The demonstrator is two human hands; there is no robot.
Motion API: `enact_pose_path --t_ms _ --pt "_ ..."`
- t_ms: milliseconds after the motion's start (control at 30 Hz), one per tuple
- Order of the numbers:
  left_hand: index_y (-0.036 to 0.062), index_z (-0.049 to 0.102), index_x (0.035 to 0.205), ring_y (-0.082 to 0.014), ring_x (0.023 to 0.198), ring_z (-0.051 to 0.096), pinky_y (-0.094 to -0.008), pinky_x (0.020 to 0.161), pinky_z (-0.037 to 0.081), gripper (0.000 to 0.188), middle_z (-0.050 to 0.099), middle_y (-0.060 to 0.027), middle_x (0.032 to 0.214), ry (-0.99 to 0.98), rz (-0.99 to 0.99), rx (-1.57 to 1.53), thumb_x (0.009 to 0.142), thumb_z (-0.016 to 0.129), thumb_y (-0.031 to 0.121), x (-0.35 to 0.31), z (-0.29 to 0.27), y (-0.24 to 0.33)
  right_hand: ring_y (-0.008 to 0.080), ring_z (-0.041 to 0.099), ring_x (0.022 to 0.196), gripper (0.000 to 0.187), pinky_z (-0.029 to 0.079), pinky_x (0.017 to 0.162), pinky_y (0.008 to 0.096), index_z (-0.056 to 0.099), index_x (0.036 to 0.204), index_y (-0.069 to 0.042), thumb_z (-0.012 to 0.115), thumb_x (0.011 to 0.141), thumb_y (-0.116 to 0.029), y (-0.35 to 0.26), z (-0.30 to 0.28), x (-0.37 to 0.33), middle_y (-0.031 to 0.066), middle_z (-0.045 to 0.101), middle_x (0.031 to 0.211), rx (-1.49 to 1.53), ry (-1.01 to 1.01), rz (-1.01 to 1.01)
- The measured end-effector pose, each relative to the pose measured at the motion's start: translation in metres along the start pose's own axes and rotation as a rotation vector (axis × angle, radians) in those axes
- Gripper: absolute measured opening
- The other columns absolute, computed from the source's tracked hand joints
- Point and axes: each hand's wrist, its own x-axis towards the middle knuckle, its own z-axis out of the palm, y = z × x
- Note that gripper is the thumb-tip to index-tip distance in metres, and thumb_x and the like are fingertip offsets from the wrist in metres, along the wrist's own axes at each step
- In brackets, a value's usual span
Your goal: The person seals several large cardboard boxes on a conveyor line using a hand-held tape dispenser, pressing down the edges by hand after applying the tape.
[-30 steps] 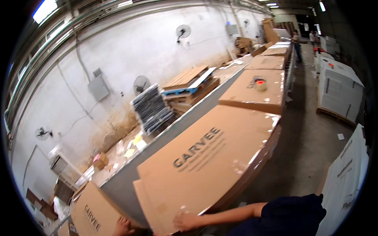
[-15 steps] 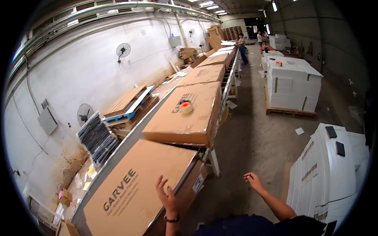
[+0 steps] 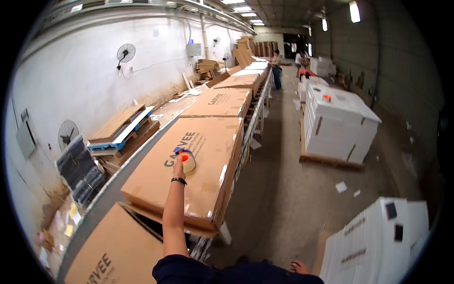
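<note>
My left hand (image 3: pixel 178 169) reaches forward over a large brown cardboard box (image 3: pixel 208 182) and closes around a tape dispenser (image 3: pixel 188 163). The dispenser has a tan roll with an orange core and a blue part, and it stands on the box top. My right hand (image 3: pixel 299 268) hangs low near the bottom edge, its fingers partly showing, loosely apart, and nothing visible in them. Nearer to me lies another large cardboard box (image 3: pixel 127 246), with a dark gap along its far right edge beside my left forearm.
More boxes (image 3: pixel 220 102) line the conveyor (image 3: pixel 257 111) ahead. White stacked panels stand on a pallet (image 3: pixel 331 161) to the right, and another white stack (image 3: pixel 364 246) is close by at lower right. Wooden panels (image 3: pixel 118 124) sit along the left wall. A person (image 3: pixel 276 68) stands farther down.
My left hand has moved forward from above the nearest box to the tape dispenser and taken hold of it. My right hand has dropped lower. The view has shifted forward along the conveyor.
</note>
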Motion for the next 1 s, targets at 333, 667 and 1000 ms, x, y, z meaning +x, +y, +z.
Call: enact_pose_path --t_ms 333,667,1000 --pt "-0.0019 0.047 0.119 -0.0405 0.105 0.056 -0.0462 0.091 0.046 0.052 0.052 -0.0263 0.119 0.618 -0.063 0.862 0.074 0.06 0.019 0.077 0.026 -0.04 0.0278 0.053 0.109 0.046 0.042 0.092 0.0405 0.05 0.127 -0.014 0.05 0.093 -0.044 -0.081 -0.13 0.124 0.009 0.056 0.123 0.482 0.442 -0.172" --pt "-0.0029 0.041 0.134 -0.0376 0.111 0.055 -0.0408 0.093 0.044 0.065 0.056 -0.0285 0.117 0.44 0.067 0.797 0.069 0.052 0.002 0.031 -0.006 -0.062 0.0181 0.059 0.089 0.045 0.049 0.08 0.0318 0.053 0.118 -0.006 0.058 0.089 -0.04 -0.397 -0.039 0.399 0.0081 0.062 0.104 0.071 -0.366 -0.366" --pt "-0.0035 0.039 0.135 -0.0296 0.116 0.053 -0.0317 0.098 0.04 0.068 0.051 -0.0228 0.13 0.664 -0.038 0.505 0.068 0.049 -0.003 -0.136 0.15 -0.072 0.0243 0.034 0.129 0.082 0.032 0.104 0.0389 0.001 0.148 -0.014 0.052 0.092 -0.045 -0.553 0.177 0.308 0.0125 0.028 0.144 -0.399 -1.46 -0.155"
